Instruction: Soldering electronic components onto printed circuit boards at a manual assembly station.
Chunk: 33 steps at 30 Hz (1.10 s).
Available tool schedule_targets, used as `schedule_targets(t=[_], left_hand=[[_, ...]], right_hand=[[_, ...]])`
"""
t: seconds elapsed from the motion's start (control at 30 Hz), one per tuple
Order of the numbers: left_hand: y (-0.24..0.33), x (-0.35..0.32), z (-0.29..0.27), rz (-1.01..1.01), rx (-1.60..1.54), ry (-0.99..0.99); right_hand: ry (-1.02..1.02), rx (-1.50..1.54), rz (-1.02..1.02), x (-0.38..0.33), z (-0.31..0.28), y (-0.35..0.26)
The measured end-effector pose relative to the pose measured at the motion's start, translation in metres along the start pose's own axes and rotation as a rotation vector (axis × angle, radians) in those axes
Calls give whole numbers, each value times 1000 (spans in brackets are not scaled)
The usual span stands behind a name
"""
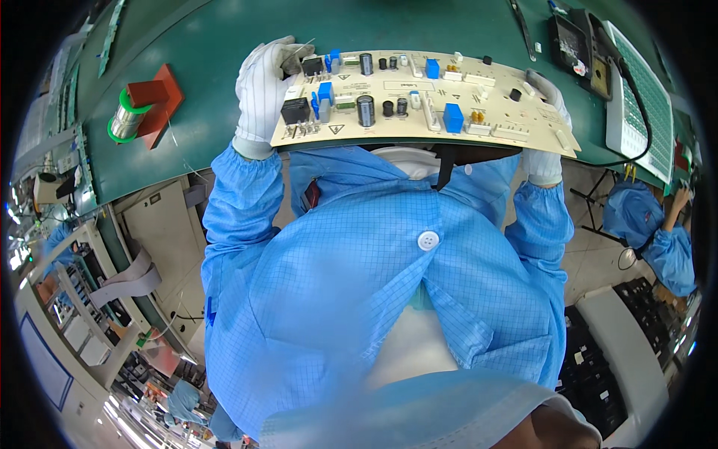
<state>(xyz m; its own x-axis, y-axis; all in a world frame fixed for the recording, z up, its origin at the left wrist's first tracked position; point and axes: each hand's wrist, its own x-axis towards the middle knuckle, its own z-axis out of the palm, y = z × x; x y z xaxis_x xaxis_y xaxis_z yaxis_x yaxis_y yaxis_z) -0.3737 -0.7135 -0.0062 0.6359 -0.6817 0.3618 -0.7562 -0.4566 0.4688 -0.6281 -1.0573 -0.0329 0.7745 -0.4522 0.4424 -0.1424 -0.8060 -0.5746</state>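
Both my hands wear white striped gloves and hold a long cream circuit board just above the near edge of the green bench top. My left hand grips its left end, fingers curled over the far corner beside a black block-shaped component. At the right end, my right hand closes around the board, partly hidden behind it. Two similar rows of parts stand on the board's upper face, among them blue blocks, dark cylindrical capacitors and white connectors.
Left on the green bench stands a solder wire spool on a red holder. Tweezers lie far right, near a black soldering iron stand. A white-framed tray and black cable sit beyond. Another person's blue sleeve shows right.
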Motion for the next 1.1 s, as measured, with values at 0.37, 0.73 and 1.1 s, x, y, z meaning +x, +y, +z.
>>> schedule_targets(t=[0.37, 0.73, 1.1], left_hand=[[26, 0, -4, -316, -315, 101], [53, 5, -5, -171, -309, 312], [32, -4, 3, -246, -339, 94]], right_hand=[[92, 505, 309, -3, 0, -19], [116, 758, 421, -4, 1, -10], [270, 320, -60, 5, -19, -23]])
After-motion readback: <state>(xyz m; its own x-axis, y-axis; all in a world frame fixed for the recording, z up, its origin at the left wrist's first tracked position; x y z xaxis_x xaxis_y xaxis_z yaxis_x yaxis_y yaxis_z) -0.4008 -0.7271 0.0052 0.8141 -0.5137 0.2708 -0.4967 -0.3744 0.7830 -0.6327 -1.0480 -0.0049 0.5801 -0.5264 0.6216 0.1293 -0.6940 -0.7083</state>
